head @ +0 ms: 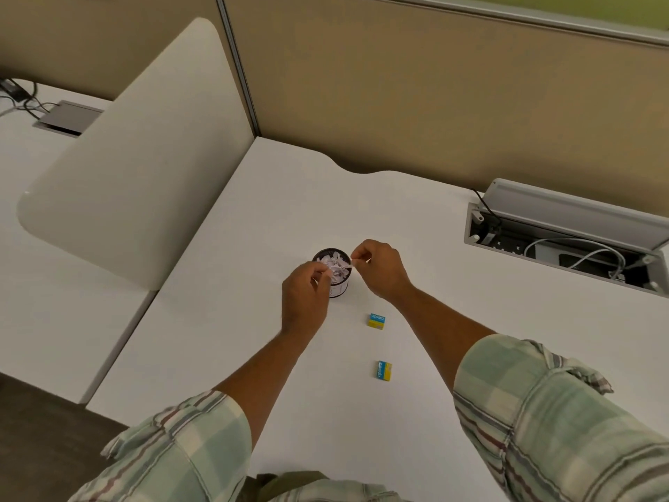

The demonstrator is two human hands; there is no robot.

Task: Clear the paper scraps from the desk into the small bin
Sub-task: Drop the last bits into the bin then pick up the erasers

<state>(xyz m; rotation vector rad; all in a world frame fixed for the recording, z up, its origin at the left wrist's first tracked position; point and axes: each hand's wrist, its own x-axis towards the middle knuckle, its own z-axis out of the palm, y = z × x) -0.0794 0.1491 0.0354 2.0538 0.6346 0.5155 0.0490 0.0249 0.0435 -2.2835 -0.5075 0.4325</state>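
Looking down from the head camera | left hand (303, 298) and right hand (381, 267) are each pinching an end of a paper scrap (344, 265), grips clamped, over the nearly full small bin (335, 271) on the white counter (253, 230) | releasing should be happening low and centred, lest it spill.

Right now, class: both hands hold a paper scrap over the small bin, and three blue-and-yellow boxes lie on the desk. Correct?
Not quite. The head view shows two boxes, not three. Both hands do hold a paper scrap over the small bin.
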